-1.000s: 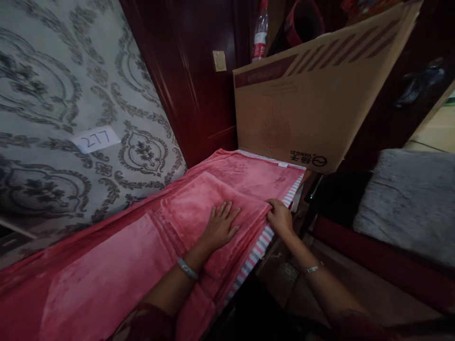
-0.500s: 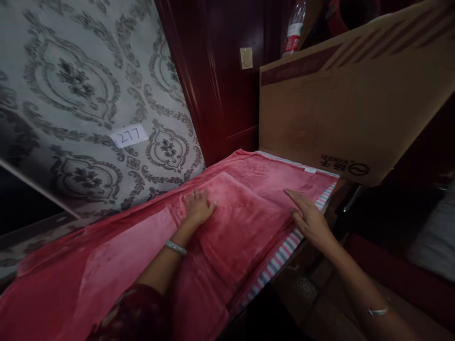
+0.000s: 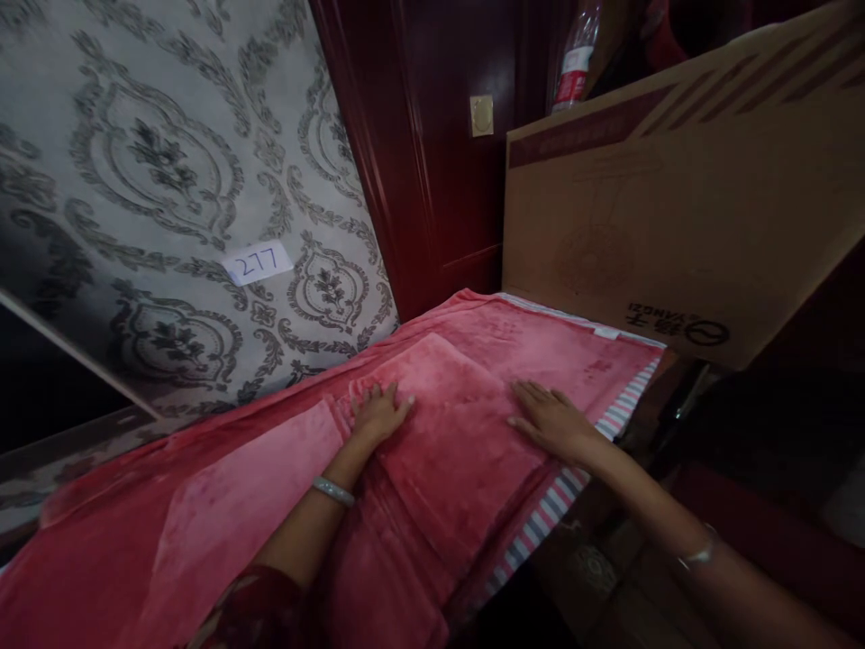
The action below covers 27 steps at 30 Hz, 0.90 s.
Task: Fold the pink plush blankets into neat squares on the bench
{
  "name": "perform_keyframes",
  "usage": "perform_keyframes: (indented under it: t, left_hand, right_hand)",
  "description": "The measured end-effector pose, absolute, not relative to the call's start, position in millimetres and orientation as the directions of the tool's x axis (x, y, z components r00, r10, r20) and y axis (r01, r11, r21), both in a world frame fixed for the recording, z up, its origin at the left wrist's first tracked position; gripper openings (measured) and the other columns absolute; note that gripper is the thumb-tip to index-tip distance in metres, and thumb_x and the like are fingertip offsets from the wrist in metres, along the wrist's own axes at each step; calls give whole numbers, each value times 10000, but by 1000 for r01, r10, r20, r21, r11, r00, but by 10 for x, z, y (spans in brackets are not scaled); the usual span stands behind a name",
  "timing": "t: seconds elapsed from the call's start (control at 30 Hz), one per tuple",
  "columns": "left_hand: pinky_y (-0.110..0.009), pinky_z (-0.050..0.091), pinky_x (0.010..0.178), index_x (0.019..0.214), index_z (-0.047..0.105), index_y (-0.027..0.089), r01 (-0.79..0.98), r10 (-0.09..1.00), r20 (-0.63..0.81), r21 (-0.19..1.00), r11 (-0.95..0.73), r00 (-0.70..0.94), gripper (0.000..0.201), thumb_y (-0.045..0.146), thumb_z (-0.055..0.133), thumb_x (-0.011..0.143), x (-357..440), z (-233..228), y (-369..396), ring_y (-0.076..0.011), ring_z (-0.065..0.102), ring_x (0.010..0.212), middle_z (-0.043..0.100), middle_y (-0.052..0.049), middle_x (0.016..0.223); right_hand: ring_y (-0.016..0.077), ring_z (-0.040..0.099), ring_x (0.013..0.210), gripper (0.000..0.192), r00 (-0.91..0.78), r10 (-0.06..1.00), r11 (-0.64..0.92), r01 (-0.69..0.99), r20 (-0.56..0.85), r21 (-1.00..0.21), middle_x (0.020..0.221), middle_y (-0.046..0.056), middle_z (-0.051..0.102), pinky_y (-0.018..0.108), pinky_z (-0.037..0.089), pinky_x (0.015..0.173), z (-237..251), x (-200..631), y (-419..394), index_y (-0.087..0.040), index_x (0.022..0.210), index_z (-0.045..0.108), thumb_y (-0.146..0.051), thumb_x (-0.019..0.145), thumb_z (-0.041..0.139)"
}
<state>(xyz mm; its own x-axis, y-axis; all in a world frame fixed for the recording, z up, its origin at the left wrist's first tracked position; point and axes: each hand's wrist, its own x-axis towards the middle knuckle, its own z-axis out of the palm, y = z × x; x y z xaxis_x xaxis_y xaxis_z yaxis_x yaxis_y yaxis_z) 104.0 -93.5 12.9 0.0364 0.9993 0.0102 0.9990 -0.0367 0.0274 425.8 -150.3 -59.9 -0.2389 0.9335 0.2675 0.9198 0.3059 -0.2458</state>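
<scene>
Where the pink spread (image 3: 581,356) lies: eight o'clock to three
Folded pink layer (image 3: 452,491): on it, at my six o'clock
Right hand (image 3: 554,425): flat, thumb apart, at the layer's two o'clock
Left hand (image 3: 378,416): palm-down, fanned, at its ten o'clock
Bunching: I'd expect it if either palm drags sideways

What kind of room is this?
It's probably a room in someone's home, maybe a bedroom: there's patterned wallpaper, a big cardboard box and soft pink cloth laid out in folded layers.
</scene>
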Motion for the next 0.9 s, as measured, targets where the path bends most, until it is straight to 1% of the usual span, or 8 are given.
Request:
perform_keyframes:
  t: [0.07, 0.17, 0.23, 0.33, 0.47, 0.6, 0.77, 0.9]
  left_hand:
    - [-637, 229, 1191, 1494, 485, 213, 997, 993, 96, -2, -71, 71, 656, 595, 367, 974, 1059, 246, -843, -382, 390, 1454, 476, -178, 1545]
    - [-610, 195, 1212, 1534, 429, 203, 995, 975, 198, -36, -92, 98, 687, 595, 389, 970, 1098, 311, -724, -377, 291, 1509, 367, -185, 1615]
    - [-617, 181, 1211, 1573, 362, 219, 997, 981, 180, -38, -64, 70, 732, 619, 399, 960, 1105, 241, -678, -392, 221, 1533, 280, -186, 1654]
    - [-649, 188, 1190, 1588, 334, 244, 999, 990, 143, -43, 13, -6, 759, 654, 389, 951, 1076, 19, -659, -431, 239, 1517, 288, -200, 1647]
    - [-662, 202, 1172, 1584, 345, 263, 998, 988, 147, -46, 46, -39, 778, 696, 366, 938, 1039, -200, -669, -448, 296, 1490, 341, -221, 1617]
    - [-664, 186, 1176, 1587, 335, 273, 999, 992, 115, -18, 48, -46, 803, 726, 347, 924, 1055, -189, -675, -447, 276, 1499, 331, -217, 1623]
    - [-676, 175, 1176, 1592, 325, 261, 998, 995, 91, 33, 48, -51, 826, 737, 340, 918, 1080, -148, -712, -451, 264, 1503, 318, -220, 1629]
    - [-680, 167, 1178, 1594, 319, 272, 997, 994, 100, 65, 46, -53, 830, 743, 351, 910, 1083, -162, -738, -445, 252, 1510, 317, -210, 1632]
  right_hand:
    - [320, 344, 1488, 699, -288, 917, 355, 904, 274, -239, 1598, 170, 391, 550, 300, 1190, -335, 4049, -1278, -166, 1567, 390, -569, 996, 364]
    - [310, 256, 1525, 709, -381, 890, 438, 868, 252, -234, 1646, 149, 292, 539, 234, 1221, -21, 3587, -854, -159, 1606, 300, -531, 1004, 337]
    - [305, 208, 1540, 725, -407, 885, 453, 862, 224, -226, 1665, 135, 236, 531, 211, 1230, 76, 3295, -585, -160, 1614, 278, -537, 999, 349]
    - [286, 149, 1555, 729, -440, 867, 486, 850, 233, -205, 1672, 122, 216, 528, 144, 1244, 15, 3061, -305, -163, 1610, 291, -558, 1001, 351]
    - [259, 151, 1556, 715, -426, 892, 452, 853, 152, -262, 1664, 124, 241, 528, 151, 1240, -272, 3113, -178, -143, 1601, 301, -558, 1019, 310]
    - [244, 135, 1559, 725, -418, 900, 434, 848, 121, -305, 1674, 117, 209, 492, 149, 1248, -423, 3206, -163, -116, 1603, 288, -556, 1027, 290]
    - [257, 137, 1558, 705, -417, 904, 427, 857, 96, -289, 1675, 115, 204, 517, 150, 1244, -437, 3215, -147, -133, 1605, 288, -537, 1028, 302]
    - [288, 238, 1533, 640, -398, 910, 416, 868, 120, -272, 1644, 118, 309, 575, 188, 1221, -281, 3138, -37, -167, 1574, 372, -505, 1040, 267]
